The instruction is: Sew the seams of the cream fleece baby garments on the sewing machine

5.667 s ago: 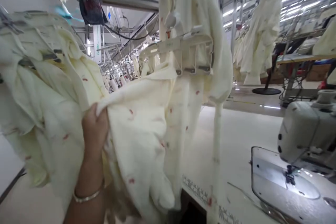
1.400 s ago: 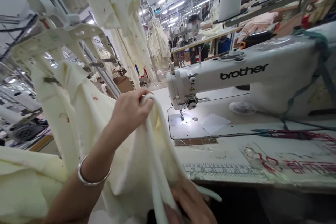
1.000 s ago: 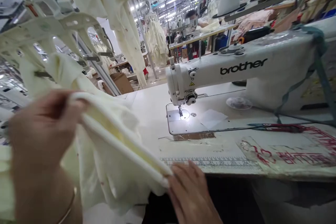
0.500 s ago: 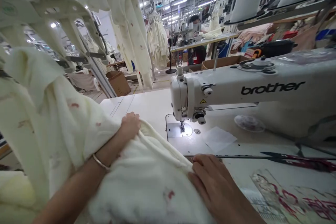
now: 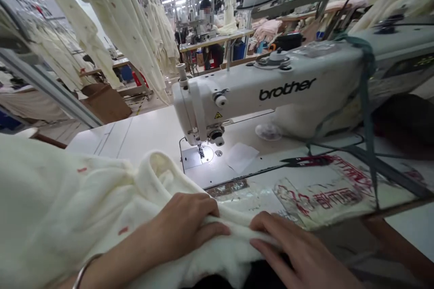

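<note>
1. We are pressing our left hand (image 5: 185,226) down on the cream garment (image 5: 68,207), fingers curled over its folded edge and gripping it lightly.
2. Our right hand (image 5: 291,253) is lying just beside it, fingers nearly flat on the same edge, pinning rather than pinching.
3. The garment is lying bunched on the near left of the sewing table (image 5: 135,131), its edge short of the needle.
4. Nothing is sitting under the presser foot (image 5: 201,151) yet, so by our reckoning the seam is not begun; feeding the edge in is what is left.
5. Red-handled thread snips (image 5: 305,161) are lying to the right, apart from the cloth.
6. The Brother sewing machine (image 5: 271,90) is standing behind, and hanging garments (image 5: 135,31) are lining the aisle beyond.
</note>
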Action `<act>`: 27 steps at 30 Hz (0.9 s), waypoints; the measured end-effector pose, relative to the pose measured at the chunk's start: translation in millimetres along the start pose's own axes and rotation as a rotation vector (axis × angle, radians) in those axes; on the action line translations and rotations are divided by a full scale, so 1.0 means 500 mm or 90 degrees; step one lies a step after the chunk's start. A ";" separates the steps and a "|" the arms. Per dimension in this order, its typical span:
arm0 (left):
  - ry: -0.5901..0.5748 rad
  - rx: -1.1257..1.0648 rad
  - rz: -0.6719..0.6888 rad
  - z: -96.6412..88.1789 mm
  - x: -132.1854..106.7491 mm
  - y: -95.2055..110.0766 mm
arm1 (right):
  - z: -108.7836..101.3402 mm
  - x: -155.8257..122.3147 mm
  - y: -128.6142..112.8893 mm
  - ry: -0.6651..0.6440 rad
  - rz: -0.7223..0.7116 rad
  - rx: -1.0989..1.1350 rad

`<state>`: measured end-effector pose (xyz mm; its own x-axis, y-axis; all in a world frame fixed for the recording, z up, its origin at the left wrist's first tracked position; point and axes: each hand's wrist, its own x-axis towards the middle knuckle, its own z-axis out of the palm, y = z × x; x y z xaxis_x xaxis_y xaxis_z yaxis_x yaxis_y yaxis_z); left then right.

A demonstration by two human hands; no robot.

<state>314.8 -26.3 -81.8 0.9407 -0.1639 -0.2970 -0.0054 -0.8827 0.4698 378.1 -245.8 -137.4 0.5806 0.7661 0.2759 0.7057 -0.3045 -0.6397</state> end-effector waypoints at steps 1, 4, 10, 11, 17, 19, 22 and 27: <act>-0.007 0.019 -0.008 0.003 0.010 -0.001 | -0.007 0.006 0.011 -0.021 0.017 0.012; -0.025 0.081 -0.049 0.005 0.030 0.016 | -0.022 0.020 0.027 -0.072 0.052 0.019; 0.068 0.111 0.013 0.040 0.068 0.057 | -0.031 0.049 0.032 -0.121 0.138 -0.034; 0.067 0.098 0.029 0.049 0.074 0.057 | -0.033 0.051 0.033 -0.126 0.144 -0.038; 0.084 0.068 0.067 0.060 0.068 0.051 | -0.055 0.031 0.038 -0.154 0.141 0.022; 0.024 0.043 0.065 0.043 0.047 0.052 | -0.064 0.019 0.029 -0.151 0.144 0.058; -0.078 -0.057 0.024 0.010 0.016 0.047 | -0.073 0.015 0.007 -0.143 0.145 0.124; -0.072 0.029 -0.070 -0.008 0.034 0.037 | -0.056 0.056 -0.001 -0.130 0.176 0.048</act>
<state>332.1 -43.8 -74.7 0.8926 -0.1113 -0.4368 0.0777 -0.9165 0.3924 405.2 -240.3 -109.0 0.6472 0.7599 -0.0602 0.4962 -0.4799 -0.7235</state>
